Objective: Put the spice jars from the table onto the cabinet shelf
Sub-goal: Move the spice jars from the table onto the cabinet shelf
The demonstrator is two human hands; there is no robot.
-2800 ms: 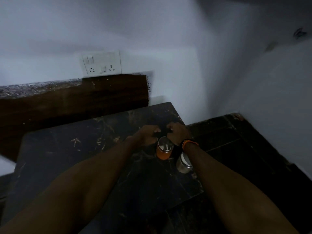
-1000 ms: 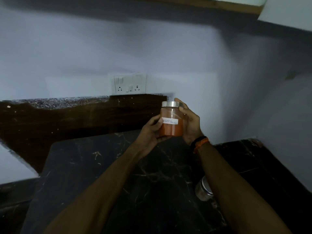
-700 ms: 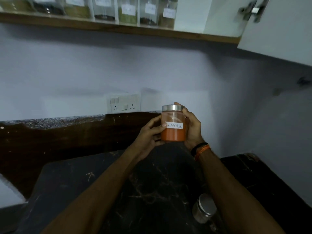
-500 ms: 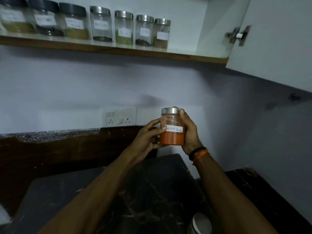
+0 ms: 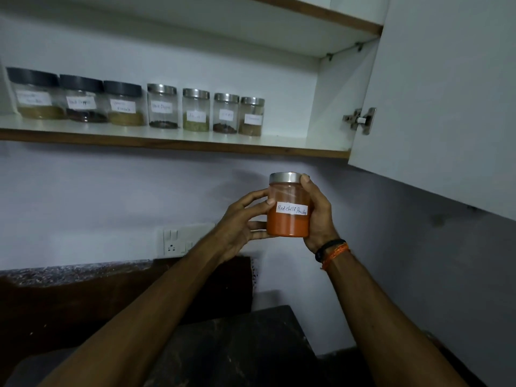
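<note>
- Spice jar (image 5: 288, 210) of red-orange powder, steel lid, white label reading "Red chilli Powder": held upright in mid-air between both hands, below the cabinet shelf (image 5: 173, 141) and in front of the wall.
- Right hand (image 5: 318, 216) wraps the jar's right side, fingers curled behind it, thumb tip up at the lid edge. Black and orange bands (image 5: 332, 251) sit on that wrist.
- Left hand (image 5: 240, 224) grips the jar's left side, thumb on the front glass beside the label, fingers curled toward its lower part.
- Powder fills roughly the lower half of the jar; the glass above is dusted orange.
- Versus 0.5 s ago: the grip is unchanged, the view has tilted upward, the shelf row now shows in full with a second shelf (image 5: 315, 12) above, and the steel-lidded jar on the table has left the frame.
- Dark marbled table (image 5: 237, 350) lies low in view, under the forearms.
- Switch and socket plate (image 5: 178, 241) sits on the wall, left of the hands, partly behind the left wrist.
- Shelf holds seven labelled jars in a row. Three black-lidded jars (image 5: 81, 99) at left: tan powder, dark seeds, tan powder.
- Four steel-lidded jars (image 5: 206, 113) at right: dark grains, greenish contents, dark brown bits, brown powder; each only shallowly filled. Their labels are too blurred to read.
- Bare shelf space lies right of the last jar.
- Cabinet door (image 5: 446, 93) stands open at right, hinge (image 5: 360, 120) visible.
</note>
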